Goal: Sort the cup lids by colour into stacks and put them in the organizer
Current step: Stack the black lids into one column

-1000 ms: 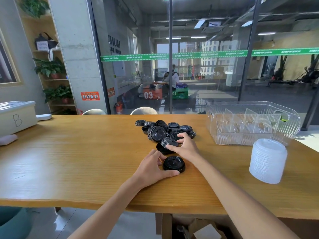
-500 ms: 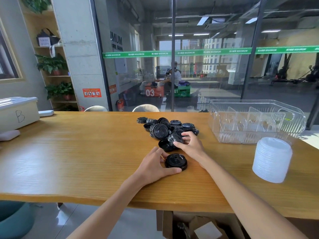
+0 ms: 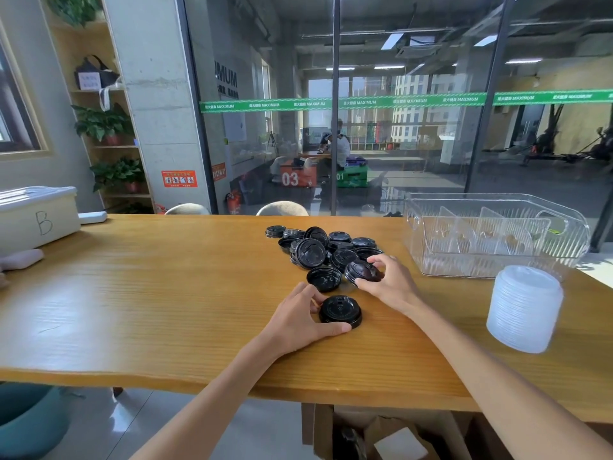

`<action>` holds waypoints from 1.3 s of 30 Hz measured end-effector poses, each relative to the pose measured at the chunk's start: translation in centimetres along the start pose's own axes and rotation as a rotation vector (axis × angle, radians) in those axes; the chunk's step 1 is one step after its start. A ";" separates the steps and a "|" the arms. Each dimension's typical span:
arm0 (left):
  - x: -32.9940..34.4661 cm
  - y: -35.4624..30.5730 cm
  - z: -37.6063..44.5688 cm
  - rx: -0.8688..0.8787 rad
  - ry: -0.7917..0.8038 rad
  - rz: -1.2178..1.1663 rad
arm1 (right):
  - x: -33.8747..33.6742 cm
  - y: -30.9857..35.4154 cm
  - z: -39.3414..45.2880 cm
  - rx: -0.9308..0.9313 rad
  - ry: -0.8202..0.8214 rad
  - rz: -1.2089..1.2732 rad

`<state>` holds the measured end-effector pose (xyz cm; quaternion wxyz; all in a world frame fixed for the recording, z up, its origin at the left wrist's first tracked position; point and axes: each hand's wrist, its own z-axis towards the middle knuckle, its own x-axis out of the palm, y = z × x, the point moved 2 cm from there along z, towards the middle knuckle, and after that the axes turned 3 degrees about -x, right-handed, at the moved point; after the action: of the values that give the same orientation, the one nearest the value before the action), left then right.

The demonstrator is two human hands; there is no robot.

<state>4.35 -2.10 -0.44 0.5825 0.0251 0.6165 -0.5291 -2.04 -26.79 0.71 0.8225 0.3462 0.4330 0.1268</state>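
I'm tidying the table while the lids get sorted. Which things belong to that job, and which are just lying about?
Belongs: loose black lids; black stack held by left hand; lid gripped by right hand; white lid stack; clear organizer.

Lying about: box marked B; potted plants.

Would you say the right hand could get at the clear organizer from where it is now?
Probably yes. The right hand grips a black lid, and the clear organizer stands just to its right on the same table with its top open; nothing lies between them.
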 end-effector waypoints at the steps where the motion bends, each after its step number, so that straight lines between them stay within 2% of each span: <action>1: 0.0 0.0 0.0 0.001 0.000 0.002 | -0.1 -0.1 -0.1 -0.003 0.005 -0.013; 11: 0.0 0.0 0.0 -0.003 0.001 0.002 | -0.7 -0.2 -1.0 -0.015 -0.004 -0.025; 19: 0.0 0.1 0.1 -0.007 0.001 -0.006 | -1.9 1.7 -2.3 -0.102 -0.033 0.010; 23: 0.0 0.1 0.1 0.004 -0.018 0.001 | -2.3 2.7 -3.5 -0.176 0.030 0.045; 31: 0.0 0.0 0.0 0.029 -0.033 0.036 | -2.3 3.9 -5.2 -0.194 0.221 0.123; 39: 0.0 -0.2 0.0 0.032 -0.019 0.041 | -1.4 3.8 -6.4 -0.177 0.293 0.112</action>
<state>4.25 -2.17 -0.28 0.5986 0.0418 0.6018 -0.5270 -7.62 -21.79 1.75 0.7695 0.2740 0.5155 0.2590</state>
